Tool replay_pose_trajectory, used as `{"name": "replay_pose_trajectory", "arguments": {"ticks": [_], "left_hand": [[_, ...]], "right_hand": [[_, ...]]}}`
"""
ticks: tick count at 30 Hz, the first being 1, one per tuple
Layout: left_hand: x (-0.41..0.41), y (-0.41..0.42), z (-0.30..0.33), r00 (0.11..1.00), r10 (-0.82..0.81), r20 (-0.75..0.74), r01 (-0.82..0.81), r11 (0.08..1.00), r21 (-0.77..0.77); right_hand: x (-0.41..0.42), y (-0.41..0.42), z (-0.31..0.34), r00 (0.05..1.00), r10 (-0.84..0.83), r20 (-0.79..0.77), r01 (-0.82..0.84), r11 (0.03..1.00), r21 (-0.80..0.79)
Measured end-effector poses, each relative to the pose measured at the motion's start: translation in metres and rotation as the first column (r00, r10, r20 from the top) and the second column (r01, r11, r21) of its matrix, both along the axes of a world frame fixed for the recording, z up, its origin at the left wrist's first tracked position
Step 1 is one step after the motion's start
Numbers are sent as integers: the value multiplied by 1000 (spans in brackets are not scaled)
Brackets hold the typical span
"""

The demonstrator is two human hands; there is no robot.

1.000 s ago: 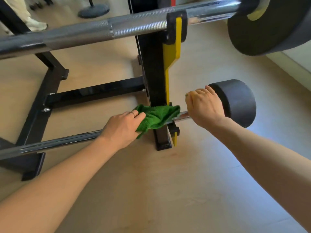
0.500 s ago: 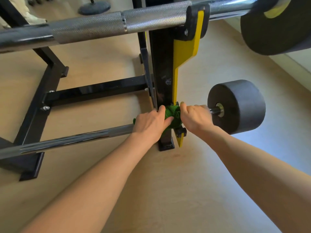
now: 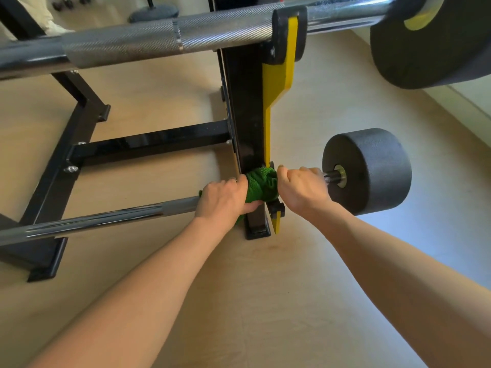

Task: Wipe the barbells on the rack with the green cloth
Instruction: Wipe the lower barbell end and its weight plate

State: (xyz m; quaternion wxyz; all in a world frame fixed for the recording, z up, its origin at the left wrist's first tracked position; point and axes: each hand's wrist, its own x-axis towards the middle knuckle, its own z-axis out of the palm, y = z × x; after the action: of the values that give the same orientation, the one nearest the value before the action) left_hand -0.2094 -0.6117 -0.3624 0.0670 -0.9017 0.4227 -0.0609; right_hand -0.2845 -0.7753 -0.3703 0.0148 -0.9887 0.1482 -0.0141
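A low steel barbell [image 3: 106,220] rests on the black and yellow rack upright [image 3: 248,123], with a black weight [image 3: 372,170] on its right end. The green cloth [image 3: 261,183] is bunched around the bar right at the upright. My left hand [image 3: 225,200] grips the cloth and bar from the left. My right hand [image 3: 301,191] is closed around the bar just right of the cloth, touching it. A second, thicker knurled barbell [image 3: 164,39] lies across the top hook with a large black plate [image 3: 435,41] at the right.
The rack's black base frame [image 3: 66,160] spreads over the wooden floor [image 3: 265,288] at left. A round dark base [image 3: 154,12] and someone's light shoe [image 3: 57,29] sit at the far top left. A pale wall skirting [image 3: 467,102] runs along the right.
My left hand slid the cloth rightwards along the low bar up to the upright. My right hand shifted left to meet the cloth, uncovering the bar's collar by the weight.
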Motion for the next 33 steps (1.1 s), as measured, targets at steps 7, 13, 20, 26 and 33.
{"name": "replay_pose_trajectory", "arguments": {"ticks": [7,13,20,26,33], "left_hand": [[-9,-6,-7,992,114,56,-108,989,-101],[29,-17,23,773,290,-564,-215,957,196],[55,-24,29,345,445,-827,-176,895,409],[-9,-5,-5,979,204,-26,-205,974,-94],[-4,-13,6,935,279,-218,-285,959,3]], "right_hand": [[4,5,-3,998,-62,10,62,998,-10],[7,5,-5,996,-91,-6,91,996,1],[10,1,-6,996,-90,-14,90,996,4],[12,2,-5,996,-90,-20,90,996,16],[14,5,-10,995,-104,-12,103,994,-36]]}}
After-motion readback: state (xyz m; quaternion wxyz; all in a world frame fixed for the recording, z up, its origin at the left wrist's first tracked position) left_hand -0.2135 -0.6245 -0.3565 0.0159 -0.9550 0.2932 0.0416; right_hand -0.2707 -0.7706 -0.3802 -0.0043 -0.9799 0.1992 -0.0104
